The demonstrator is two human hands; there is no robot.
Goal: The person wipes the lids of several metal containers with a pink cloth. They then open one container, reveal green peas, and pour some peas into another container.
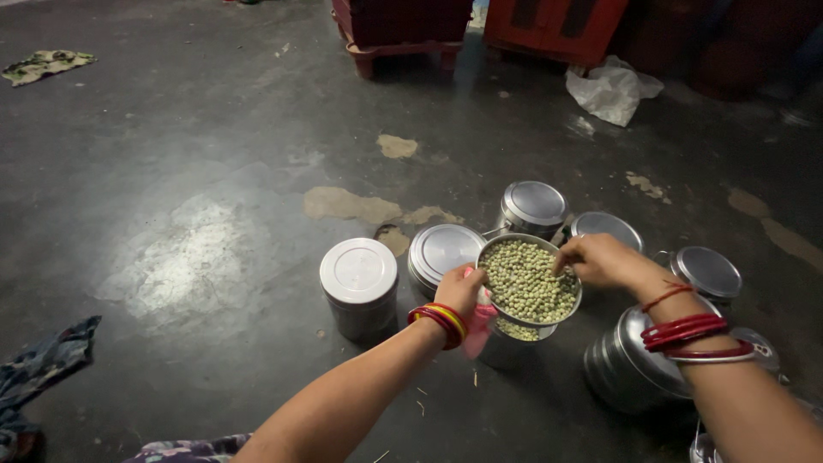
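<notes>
A round steel bowl (567,319) full of pale green dried peas (525,279) is held over an open steel tin (507,343) that also shows peas. My left hand (461,290) grips the bowl's near left rim, with a pink cloth (477,329) bunched under it. My right hand (593,259) holds the far right rim, fingers reaching into the peas. Both wrists wear red bangles.
Several lidded steel tins stand around on the dark concrete floor: one at the left (358,285), one (442,254) behind the bowl, one (533,209) farther back, another (708,274) at the right. A large steel pot (624,370) lies under my right forearm. Red furniture (403,29) and a white bag (612,89) stand at the back.
</notes>
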